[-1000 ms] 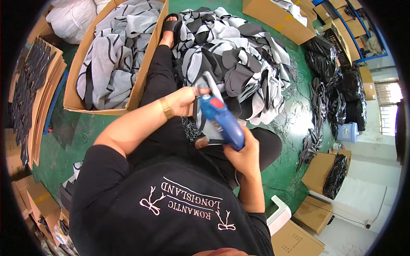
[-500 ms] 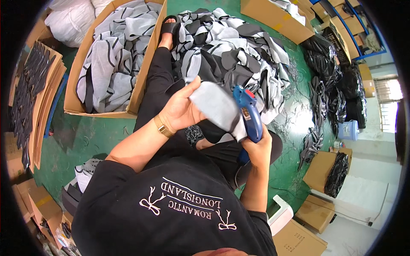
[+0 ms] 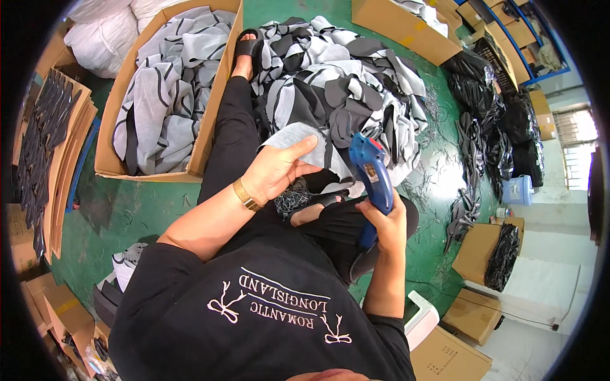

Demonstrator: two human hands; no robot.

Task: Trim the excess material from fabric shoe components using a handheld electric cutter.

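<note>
My left hand (image 3: 273,171) pinches a light grey fabric piece (image 3: 291,134) with a black strip along it, thumb on top. The piece slants down toward my right hand. A pair of blue electric scissors (image 3: 378,178) with a red button is gripped in my right hand (image 3: 389,222), its head pointing up and away from me. That head is beside the fabric's right end; whether the blades touch it I cannot tell. Beyond both hands lies a large heap of grey and black fabric pieces (image 3: 356,95) on the floor.
To the left stands a cardboard box (image 3: 143,178) full of similar fabric. Another open carton (image 3: 406,35) is at the far right. Black plastic bags (image 3: 473,76) and cartons line the right side. Thread scraps litter the green floor (image 3: 162,209). A white stool-like object (image 3: 420,317) is near my right elbow.
The fabric piece in my left hand has swung left and turned, now showing its black strip. My right hand has moved slightly down and right, with the electric scissors still in it.
</note>
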